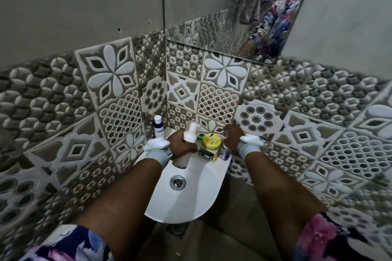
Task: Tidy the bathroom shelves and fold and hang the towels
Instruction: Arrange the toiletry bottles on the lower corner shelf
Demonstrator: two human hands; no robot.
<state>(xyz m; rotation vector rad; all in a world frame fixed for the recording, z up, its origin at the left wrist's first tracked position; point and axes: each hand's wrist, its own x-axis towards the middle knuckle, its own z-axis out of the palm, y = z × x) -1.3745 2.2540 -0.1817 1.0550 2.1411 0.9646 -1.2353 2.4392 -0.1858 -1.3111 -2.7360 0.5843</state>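
Since everything to be tidied stands along the back rim of the small white ceramic corner sink (203, 199), we start at its back left corner. One small dark-blue plastic bottle with a white cap (158, 126) stands upright there against the patterned tiles. We judge it light and rigid, easy to pinch round the body.

Just to its right, our left hand (180, 144) has its fingers curled round the middle of one tall beige cylinder can with a white spray top (191, 133). The can is tilted, with its base over the back of the basin. We judge it stiff and smooth, perhaps slippery if wet. It is best gripped round the body, as it is now, and not by the cap, which might pull off.

Next along the rim, close against the can, is one slim green item (199, 138), too hidden for us to name. Beside it stands one squat cream plastic jar with a yellow lid (210, 144). We take it to be the heaviest piece, best lifted by its sides below the lid.

At the back right edge sits one small purple object (224, 152), blurred. It may be glass, so we would handle it gently. Our right hand (233, 136) reaches behind the jar toward the wall. Its fingers are out of sight, so we cannot tell whether they hold anything.

We count five items on the rim and two hands, and we see no towel.
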